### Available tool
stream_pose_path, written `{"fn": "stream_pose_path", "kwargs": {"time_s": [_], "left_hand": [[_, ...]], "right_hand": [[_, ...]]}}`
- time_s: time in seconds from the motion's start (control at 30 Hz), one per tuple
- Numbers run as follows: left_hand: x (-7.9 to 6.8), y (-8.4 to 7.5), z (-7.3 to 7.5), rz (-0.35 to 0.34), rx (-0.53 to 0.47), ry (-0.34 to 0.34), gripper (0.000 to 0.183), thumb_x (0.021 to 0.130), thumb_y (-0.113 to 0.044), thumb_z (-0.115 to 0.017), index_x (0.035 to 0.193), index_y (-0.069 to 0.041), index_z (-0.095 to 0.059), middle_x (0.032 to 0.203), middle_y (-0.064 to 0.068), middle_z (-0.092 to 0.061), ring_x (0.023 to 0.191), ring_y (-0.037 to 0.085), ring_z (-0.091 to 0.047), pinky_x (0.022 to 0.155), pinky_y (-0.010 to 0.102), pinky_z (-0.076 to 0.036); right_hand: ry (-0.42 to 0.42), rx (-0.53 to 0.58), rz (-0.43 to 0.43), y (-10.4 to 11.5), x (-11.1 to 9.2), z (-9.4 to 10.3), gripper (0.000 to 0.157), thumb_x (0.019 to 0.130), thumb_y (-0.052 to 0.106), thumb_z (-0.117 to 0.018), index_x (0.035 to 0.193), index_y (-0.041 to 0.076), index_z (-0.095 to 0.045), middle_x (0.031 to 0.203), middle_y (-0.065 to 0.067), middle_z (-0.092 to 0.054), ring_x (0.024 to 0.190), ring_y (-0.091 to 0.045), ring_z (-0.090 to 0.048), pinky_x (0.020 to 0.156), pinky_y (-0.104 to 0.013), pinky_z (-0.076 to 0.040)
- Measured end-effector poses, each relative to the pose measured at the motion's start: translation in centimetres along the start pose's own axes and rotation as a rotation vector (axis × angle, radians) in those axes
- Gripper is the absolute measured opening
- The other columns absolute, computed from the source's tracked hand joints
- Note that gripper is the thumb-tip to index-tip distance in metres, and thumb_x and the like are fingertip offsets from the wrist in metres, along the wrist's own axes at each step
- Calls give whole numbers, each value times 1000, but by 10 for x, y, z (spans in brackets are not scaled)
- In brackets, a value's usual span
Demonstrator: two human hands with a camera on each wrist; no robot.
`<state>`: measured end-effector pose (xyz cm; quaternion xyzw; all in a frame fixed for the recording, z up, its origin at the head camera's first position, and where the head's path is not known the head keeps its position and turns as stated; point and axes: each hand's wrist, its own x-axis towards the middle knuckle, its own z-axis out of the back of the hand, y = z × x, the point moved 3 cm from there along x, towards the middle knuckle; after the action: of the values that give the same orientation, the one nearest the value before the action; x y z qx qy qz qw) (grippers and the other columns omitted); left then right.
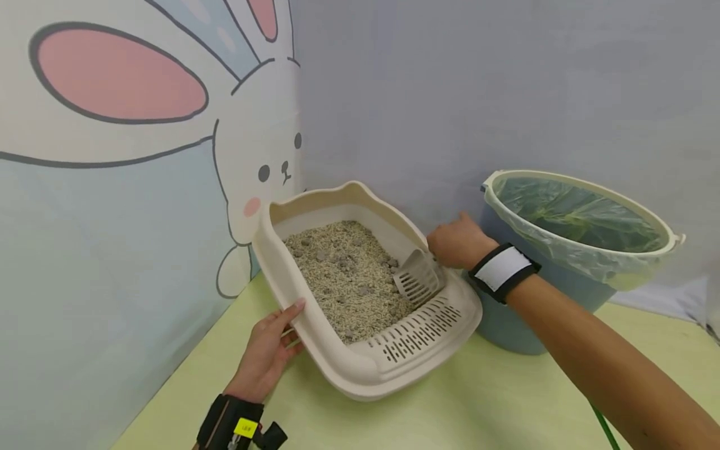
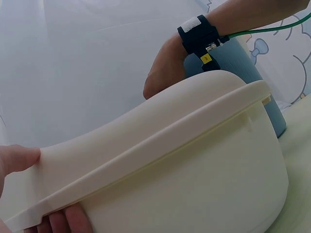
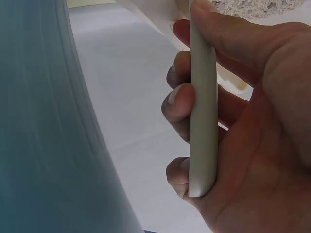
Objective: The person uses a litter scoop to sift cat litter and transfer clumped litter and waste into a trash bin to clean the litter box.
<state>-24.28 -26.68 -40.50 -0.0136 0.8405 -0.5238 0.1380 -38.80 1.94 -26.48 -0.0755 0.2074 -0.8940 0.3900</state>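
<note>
A beige litter box (image 1: 332, 340) holds sandy litter (image 1: 343, 281) with several grey clumps scattered in it. My left hand (image 1: 270, 350) grips the box's left rim, thumb on top and fingers beneath, as the left wrist view also shows. In my right hand (image 1: 458, 242) is a slotted litter scoop (image 1: 419, 278); its blade dips into the box at the right side, by the perforated step. The right wrist view shows the fingers curled round the scoop's pale handle (image 3: 203, 116). The box appears tilted, its front right corner near the bin.
A blue bin (image 1: 512, 325) lined with a translucent yellowish bag (image 1: 585, 215) stands on the right, close to my right forearm. The surface below is a pale green table (image 1: 450, 412). Behind are a grey wall (image 1: 394, 94) and a rabbit-print panel (image 1: 140, 250) on the left.
</note>
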Motion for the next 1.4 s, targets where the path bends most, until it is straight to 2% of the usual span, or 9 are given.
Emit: {"fn": "stream_pose_path", "kwargs": {"time_s": [0.13,0.3,0.53,0.6,0.73,0.9,1.13,1.3,1.4], "left_hand": [[-1,3,1,2,-7,0,65,79,-38,-75,125,-1,-47,115,13,-50,95,23,-55,72,31,-49],[0,5,3,0,-14,3,65,78,-38,-75,124,-2,-47,116,13,-50,95,23,-55,70,31,-49],[1,1,-2,-16,-12,18,65,79,-38,-75,124,-2,-47,116,14,-50,94,23,-56,71,30,-49],[1,2,-1,-14,-12,17,65,78,-38,-75,125,-2,-47,116,14,-50,94,22,-56,71,30,-49],[1,2,-1,-12,-11,18,66,78,-39,-75,125,-2,-47,117,14,-50,95,23,-56,72,31,-49],[0,1,0,-28,-8,24,65,80,-38,-74,126,-3,-47,119,14,-48,98,24,-55,73,33,-49],[-2,1,-2,-17,-16,15,63,80,-36,-74,126,-3,-47,118,14,-50,96,24,-55,72,32,-49],[-2,0,-2,-35,-6,18,64,80,-38,-74,125,-2,-47,117,15,-49,95,24,-55,72,32,-49],[-2,0,-2,-44,-6,22,63,80,-37,-74,125,-2,-47,117,15,-49,95,24,-55,72,32,-49]], "right_hand": [[1,-29,-1,6,1,-2,22,90,6,-59,69,12,-56,54,-1,-45,49,-17,-42,61,-49,-39],[-17,-41,16,12,4,-3,26,89,6,-58,65,14,-51,51,1,-41,48,-16,-38,59,-47,-39],[78,141,31,3,7,-10,31,86,14,-61,58,20,-51,54,4,-41,50,-14,-38,73,-54,-34],[94,169,33,1,6,-13,23,87,18,-64,64,19,-60,58,4,-50,54,-14,-45,79,-58,-35],[109,195,45,-2,3,-20,8,86,24,-68,86,18,-72,76,1,-66,62,-16,-56,78,-60,-39],[105,239,46,-6,4,-29,9,86,25,-67,90,19,-72,80,0,-68,60,-14,-55,66,-51,-41],[96,306,30,-9,-2,-39,22,89,28,-64,108,19,-71,99,-1,-71,75,-17,-61,79,-58,-41],[76,374,35,-9,-2,-39,25,89,30,-66,110,16,-70,103,-3,-70,77,-15,-62,70,-45,-48],[77,372,35,-8,0,-38,26,89,30,-65,110,16,-70,105,-4,-70,79,-17,-62,68,-43,-51]]}}
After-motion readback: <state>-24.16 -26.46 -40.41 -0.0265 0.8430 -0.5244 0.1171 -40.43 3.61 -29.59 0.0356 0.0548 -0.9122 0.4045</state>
